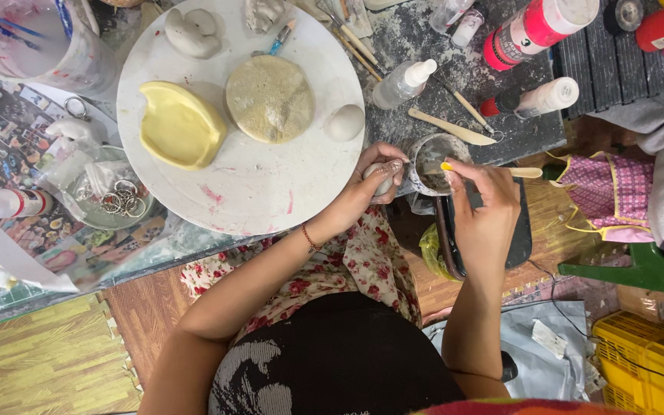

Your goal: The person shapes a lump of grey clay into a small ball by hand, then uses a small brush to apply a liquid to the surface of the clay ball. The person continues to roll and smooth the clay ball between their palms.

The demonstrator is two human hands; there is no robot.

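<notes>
From the head view: left hand [382, 173] with fingers closed round a small grey clay egg [379, 178], held at the edge of the round white board [255, 192] on the table [424, 46]. Right hand [486, 204] pinching a wooden stick [520, 172], tip dipped in a small cup [433, 163] of grey slip just beside the egg. On the board: a yellow mould [180, 125], a beige disc [270, 98], a second egg [345, 122].

matt grey clay lump [380, 178], smooth white board [270, 192], wooden stick [520, 172]

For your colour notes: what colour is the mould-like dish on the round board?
Pale yellow dish, head view.
</notes>
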